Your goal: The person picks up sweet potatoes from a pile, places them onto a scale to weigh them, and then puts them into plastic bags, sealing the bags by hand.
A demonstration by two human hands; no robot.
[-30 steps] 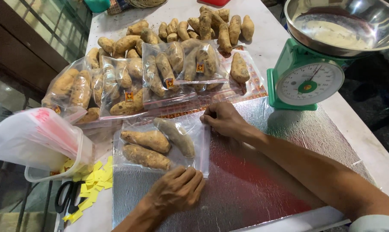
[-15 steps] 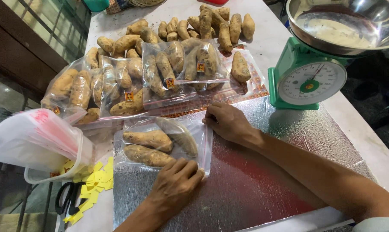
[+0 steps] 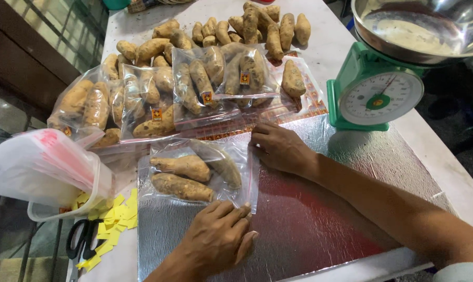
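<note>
Head view, looking down at a white tabletop (image 3: pixel 445 167) with a silver foil mat (image 3: pixel 320 230) laid over it. Both hands are on one clear zip bag (image 3: pixel 200 172) lying flat on the mat, three tubers inside. Left hand (image 3: pixel 218 240) rests fingers-down on the bag's near right corner, fingers bent, pinning it and not wrapped round anything. Right hand (image 3: pixel 278 146) sits at the far right corner, fingertips pinched on the red seal strip. Change since a second ago: the left hand has slid in from the mat up to the bag's corner, and the right has barely shifted along the strip; bag itself has not moved. My reading: the two hands are pressing the seal shut along the right edge, closure near done but not confirmed, since the strip is partly hidden under the fingers. Containers: four filled bags (image 3: pixel 194 83) with small labels lie in a row behind, against a loose heap of tubers (image 3: pixel 257 26). Plastic tub (image 3: pixel 64 203) at left holds empty bags; yellow paper slips (image 3: pixel 114 216) and scissors (image 3: pixel 80 240) beside it. Green scale (image 3: pixel 375 91) at right, steel bowl (image 3: pixel 424 26) on top, holding only pale residue.
</note>
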